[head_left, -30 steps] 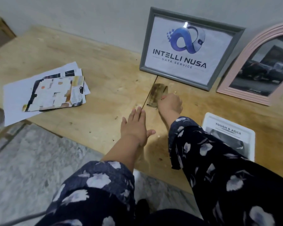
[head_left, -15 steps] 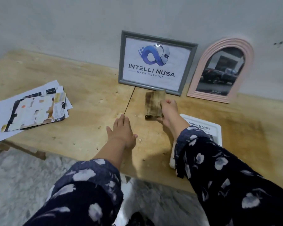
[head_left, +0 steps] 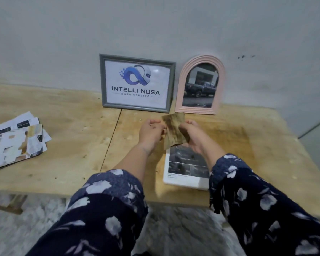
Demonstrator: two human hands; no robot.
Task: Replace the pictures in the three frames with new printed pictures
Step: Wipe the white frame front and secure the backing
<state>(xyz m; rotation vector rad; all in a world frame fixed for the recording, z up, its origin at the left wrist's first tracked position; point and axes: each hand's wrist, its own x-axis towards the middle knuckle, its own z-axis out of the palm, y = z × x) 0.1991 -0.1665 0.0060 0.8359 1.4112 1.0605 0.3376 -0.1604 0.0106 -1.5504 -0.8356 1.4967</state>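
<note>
Plywood runs under my hands as the table (head_left: 63,145), pushed against a plain grey wall (head_left: 155,24). I hold a stained, yellowish cloth (head_left: 174,130) between both hands above the wood: the left hand (head_left: 151,133) pinches its left edge with curled fingers, the right hand (head_left: 191,135) grips its right edge the same way, so neither hand is spread.

Directly below my fingers lies the white frame (head_left: 185,179), flat, its picture a dark photo collage with small print too fine to read. Beyond my fingertips the grey frame (head_left: 137,83) stands against the wall, reading "INTELLI NUSA" and "DATA SERVICE" under a blue loop logo. Just right of it leans the pink arched frame (head_left: 200,85), showing a dark vehicle; its caption is illegible. Far to the left of my left hand sits the pile of prints (head_left: 17,141).

I judge the step to be wiping a frame. I'd fold the cloth to a clean face, keep it taut, wipe lightly, and steady the frame so it doesn't slide.
</note>
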